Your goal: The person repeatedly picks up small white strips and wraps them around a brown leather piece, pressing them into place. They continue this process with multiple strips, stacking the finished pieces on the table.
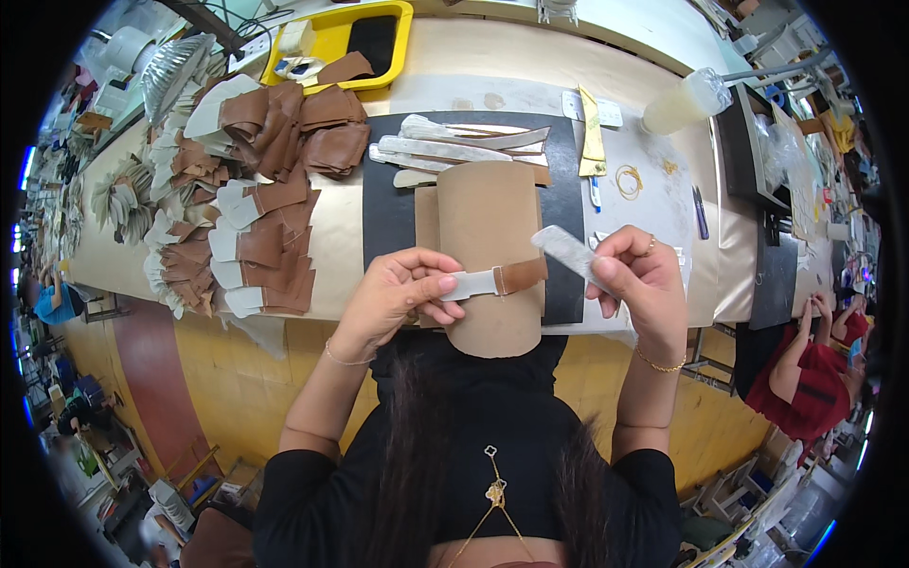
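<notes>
At the bench, beside brown stacks, I see left fingers pinching a brown-and-white strip across a curved tan form; right fingers grip a grey-white strip. Yellow floor shows beneath.

Form showing plain tan, strap pairing white with brown along a pale stitch line, strip showing mottled grey-white, mat showing solid black, stacked pieces mixing brown and white, tray showing bright yellow, bench gleaming pale beige
</notes>
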Available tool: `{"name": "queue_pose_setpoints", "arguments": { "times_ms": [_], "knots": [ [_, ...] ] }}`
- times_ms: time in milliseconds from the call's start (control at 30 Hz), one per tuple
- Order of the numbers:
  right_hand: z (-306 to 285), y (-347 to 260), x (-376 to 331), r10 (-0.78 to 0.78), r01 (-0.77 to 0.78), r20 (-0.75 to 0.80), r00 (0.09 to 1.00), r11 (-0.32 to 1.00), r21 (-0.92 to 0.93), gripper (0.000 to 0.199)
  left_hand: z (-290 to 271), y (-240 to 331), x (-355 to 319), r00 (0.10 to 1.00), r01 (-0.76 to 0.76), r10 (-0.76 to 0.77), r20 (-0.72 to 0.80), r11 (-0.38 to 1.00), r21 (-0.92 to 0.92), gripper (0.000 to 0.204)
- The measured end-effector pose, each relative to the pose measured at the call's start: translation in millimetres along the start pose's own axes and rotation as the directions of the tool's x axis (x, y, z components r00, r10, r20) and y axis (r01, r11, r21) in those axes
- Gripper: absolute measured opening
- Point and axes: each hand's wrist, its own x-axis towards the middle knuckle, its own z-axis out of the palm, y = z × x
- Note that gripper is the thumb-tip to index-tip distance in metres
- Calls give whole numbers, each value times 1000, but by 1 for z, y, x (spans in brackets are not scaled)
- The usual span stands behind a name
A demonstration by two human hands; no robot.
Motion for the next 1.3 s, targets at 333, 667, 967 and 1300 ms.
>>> {"name": "queue_pose_setpoints", "arguments": {
  "times_ms": [333,667,967,1300],
  "knots": [
    [33,-17,43,353,-166,320,879,856,-489,24,-11,-18,-10,990,123,-88,109,916,-382,53],
    [47,-27,64,384,-34,362,849,725,-688,22,-8,-20,-9,995,90,-75,59,935,-344,47],
    [50,-21,62,342,-6,336,878,708,-706,24,-7,-17,-12,997,67,-51,63,957,-284,33],
    [56,-24,54,311,11,279,909,649,-760,25,9,-9,-19,998,21,-25,-57,998,-63,23]
  ]
}}
